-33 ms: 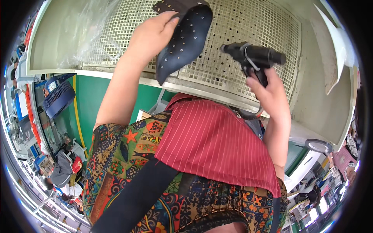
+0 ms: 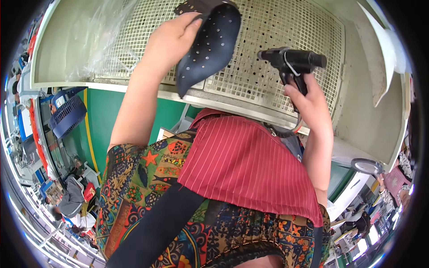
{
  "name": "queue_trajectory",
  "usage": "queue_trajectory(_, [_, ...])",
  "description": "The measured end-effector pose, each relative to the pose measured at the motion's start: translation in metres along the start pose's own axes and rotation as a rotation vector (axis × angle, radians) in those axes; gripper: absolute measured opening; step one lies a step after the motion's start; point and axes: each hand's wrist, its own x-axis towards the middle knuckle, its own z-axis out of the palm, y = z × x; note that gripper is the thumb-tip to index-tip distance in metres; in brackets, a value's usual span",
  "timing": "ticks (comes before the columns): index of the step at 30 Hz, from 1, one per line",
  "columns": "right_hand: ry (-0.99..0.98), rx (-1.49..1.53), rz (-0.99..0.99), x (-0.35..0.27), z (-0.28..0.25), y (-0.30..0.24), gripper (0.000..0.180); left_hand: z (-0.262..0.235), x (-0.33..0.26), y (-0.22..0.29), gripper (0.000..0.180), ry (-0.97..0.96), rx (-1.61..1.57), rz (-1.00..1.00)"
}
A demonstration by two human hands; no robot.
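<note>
My left hand (image 2: 172, 40) is raised and holds a black, stud-dotted shoe piece (image 2: 210, 44) by its upper edge, in front of a pale perforated grille (image 2: 277, 27). My right hand (image 2: 308, 105) grips the handle of a black spray gun (image 2: 290, 60). The gun's nozzle points left toward the shoe piece, a short gap away from it. A hose runs down from the gun's handle past my wrist. Below the hands I see a red striped apron (image 2: 246, 165) over a colourful patterned garment.
The grille sits in a booth with a pale ledge (image 2: 134, 87) and a white side wall (image 2: 380, 67). Clear plastic sheeting (image 2: 85, 40) hangs at the upper left. A blue fan (image 2: 67, 114) stands at the left, with seated people (image 2: 71, 201) below it.
</note>
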Motion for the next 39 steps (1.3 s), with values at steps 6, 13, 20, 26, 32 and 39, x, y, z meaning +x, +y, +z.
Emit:
queue_trajectory(6, [0.098, 0.284, 0.256, 0.006, -0.017, 0.082, 0.036, -0.049, 0.011, 0.032, 0.026, -0.063, 0.159, 0.273])
queue_trajectory(13, [0.335, -0.388, 0.009, -0.044, -0.022, 0.072, 0.043, -0.084, -0.011, 0.106, 0.022, -0.232, 0.301, 0.508])
queue_trajectory(20, [0.609, -0.255, -0.616, -0.185, -0.039, 0.043, 0.049, -0.029, -0.067, 0.247, 0.019, -0.443, 0.275, 0.855])
queue_trajectory(26, [0.840, -0.337, -0.549, -0.290, -0.041, 0.048, 0.054, 0.036, -0.142, 0.354, 0.019, -0.490, 0.229, 1.240])
queue_trajectory(32, [1.247, -0.605, -0.224, -0.356, -0.054, 0.090, 0.018, 0.095, -0.201, 0.428, 0.019, -0.509, 0.196, 1.438])
queue_trajectory(39, [1.519, -0.781, 0.166, -0.486, -0.095, 0.131, 0.014, 0.116, -0.251, 0.481, 0.070, -0.393, -0.060, 1.651])
